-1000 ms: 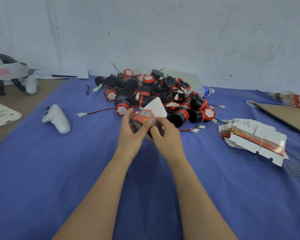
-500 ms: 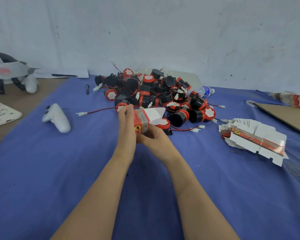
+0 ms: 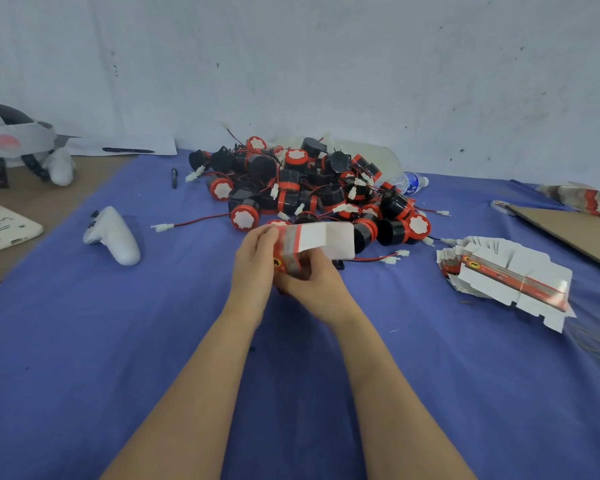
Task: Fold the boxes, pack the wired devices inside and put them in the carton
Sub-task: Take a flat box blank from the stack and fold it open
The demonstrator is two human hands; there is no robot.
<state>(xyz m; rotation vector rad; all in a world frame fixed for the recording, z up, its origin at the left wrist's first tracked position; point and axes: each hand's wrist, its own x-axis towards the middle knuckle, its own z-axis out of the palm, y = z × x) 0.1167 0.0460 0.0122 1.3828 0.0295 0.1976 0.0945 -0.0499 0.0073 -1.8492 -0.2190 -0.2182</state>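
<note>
At frame centre the left hand grips the left end of a red box, fingers curled over its top. The right hand curls round the box from below. The box's white flaps stand open toward the right. Just behind it lies the pile of black-and-red wired devices. At right centre a stack of flat boxes rests on the blue cloth, with a brown cardboard sheet beyond it. A white controller lies at left centre.
</note>
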